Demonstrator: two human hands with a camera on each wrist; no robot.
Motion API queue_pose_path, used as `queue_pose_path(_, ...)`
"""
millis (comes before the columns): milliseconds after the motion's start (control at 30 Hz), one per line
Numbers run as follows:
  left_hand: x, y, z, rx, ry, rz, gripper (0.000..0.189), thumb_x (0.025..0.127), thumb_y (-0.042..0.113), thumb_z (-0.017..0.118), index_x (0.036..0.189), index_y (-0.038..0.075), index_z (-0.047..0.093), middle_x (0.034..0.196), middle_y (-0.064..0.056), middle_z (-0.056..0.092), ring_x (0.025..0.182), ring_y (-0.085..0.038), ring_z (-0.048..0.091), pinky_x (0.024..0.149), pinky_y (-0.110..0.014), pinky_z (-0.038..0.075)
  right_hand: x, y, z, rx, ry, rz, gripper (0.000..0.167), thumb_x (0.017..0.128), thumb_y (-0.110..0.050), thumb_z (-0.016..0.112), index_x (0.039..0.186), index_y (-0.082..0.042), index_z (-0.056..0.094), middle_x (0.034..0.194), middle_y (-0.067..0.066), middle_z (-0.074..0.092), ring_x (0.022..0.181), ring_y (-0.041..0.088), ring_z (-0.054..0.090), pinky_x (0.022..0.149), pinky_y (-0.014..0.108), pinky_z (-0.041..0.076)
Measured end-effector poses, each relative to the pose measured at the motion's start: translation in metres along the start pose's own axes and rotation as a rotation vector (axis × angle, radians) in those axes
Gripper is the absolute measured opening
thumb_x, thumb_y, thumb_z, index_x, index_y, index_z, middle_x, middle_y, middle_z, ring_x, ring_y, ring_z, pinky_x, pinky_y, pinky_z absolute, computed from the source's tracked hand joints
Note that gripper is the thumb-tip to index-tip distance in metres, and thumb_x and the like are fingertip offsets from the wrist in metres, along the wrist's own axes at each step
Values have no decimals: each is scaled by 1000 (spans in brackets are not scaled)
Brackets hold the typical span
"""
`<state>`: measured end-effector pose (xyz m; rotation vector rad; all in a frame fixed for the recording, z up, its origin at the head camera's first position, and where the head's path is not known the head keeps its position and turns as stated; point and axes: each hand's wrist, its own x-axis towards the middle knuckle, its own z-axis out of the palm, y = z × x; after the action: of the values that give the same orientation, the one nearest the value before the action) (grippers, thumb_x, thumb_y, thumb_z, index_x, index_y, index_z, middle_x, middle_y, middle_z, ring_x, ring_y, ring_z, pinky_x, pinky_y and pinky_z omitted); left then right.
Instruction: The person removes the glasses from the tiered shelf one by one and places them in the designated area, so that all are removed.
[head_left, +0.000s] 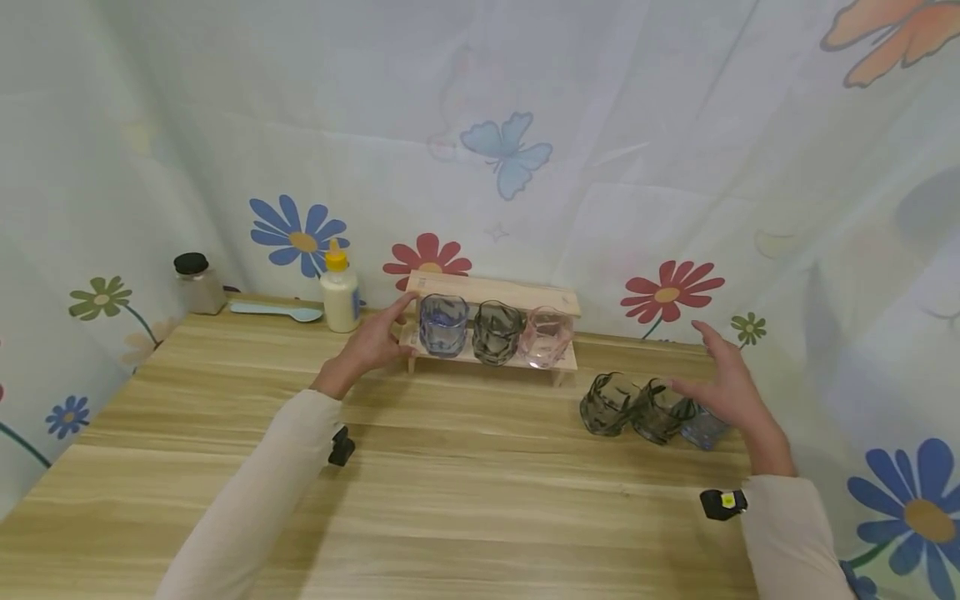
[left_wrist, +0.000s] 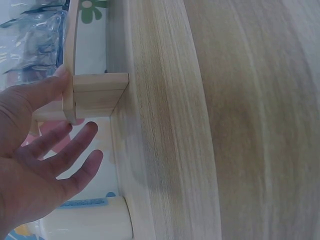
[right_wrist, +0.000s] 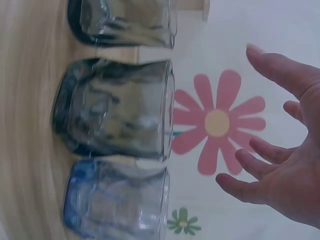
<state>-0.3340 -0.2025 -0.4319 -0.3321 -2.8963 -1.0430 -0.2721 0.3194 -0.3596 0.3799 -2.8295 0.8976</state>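
Note:
A small wooden rack [head_left: 495,292] bears a blue glass [head_left: 444,325], a dark grey glass [head_left: 497,333] and a pink glass [head_left: 546,337] in a row. My left hand [head_left: 372,340] is at the rack's left end. In the left wrist view its thumb [left_wrist: 47,91] touches the rack's board, the other fingers loosely spread. Over the right side of the table, my right hand [head_left: 731,387] holds nothing, fingers apart. Below and left of it stand two dark grey glasses [head_left: 609,406] and a blue glass [right_wrist: 117,200], which it partly hides in the head view.
Left of the rack stands a white bottle with a yellow cap [head_left: 341,296]. A pale blue spoon [head_left: 276,312] lies beside it, and a jar with a black lid [head_left: 201,285] stands at the far left. A flowered curtain [head_left: 600,108] hangs behind the wooden table [head_left: 480,500].

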Motion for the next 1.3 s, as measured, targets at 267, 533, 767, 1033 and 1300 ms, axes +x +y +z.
queue_pose_path(267, 0, 1, -1, -6, -2, 2, 97, 82, 11, 82, 158, 24, 23, 135, -29, 56, 87, -35, 69, 81, -48, 55, 16, -24, 18, 5, -4, -74, 95, 86, -28, 80, 158, -5, 23, 155, 32, 32, 135, 55, 37, 101, 72, 38)
queue_pose_path(533, -1, 0, -2, -8, -10, -4, 97, 82, 11, 81, 158, 24, 22, 136, -29, 55, 88, -35, 69, 81, -49, 55, 35, -41, 45, 117, -40, -113, 87, 88, -25, 77, 157, -9, 26, 157, 25, 32, 139, 48, 34, 108, 66, 35)
queue_pose_path(767, -1, 2, -2, 0, -5, -7, 97, 82, 11, 81, 158, 24, 22, 136, -29, 55, 88, -35, 69, 81, -48, 55, 49, -54, 68, 172, -66, -84, 97, 86, -24, 80, 160, -12, 18, 158, 30, 23, 140, 51, 32, 108, 66, 37)
queue_pose_path(1033, -2, 3, -3, -9, -15, -23, 98, 83, 10, 81, 159, 24, 21, 138, -29, 54, 89, -35, 69, 81, -47, 56, 60, -71, 90, 166, -105, -29, 99, 85, -30, 80, 160, -17, 17, 153, 34, 26, 133, 55, 42, 102, 66, 43)
queue_pose_path(1300, -2, 4, -2, -17, -21, -24, 98, 83, 10, 81, 159, 24, 22, 138, -29, 53, 90, -35, 68, 82, -48, 56, 68, -82, 108, 216, -147, -4, 100, 84, -31, 81, 160, -17, 17, 151, 35, 26, 133, 55, 43, 101, 66, 44)
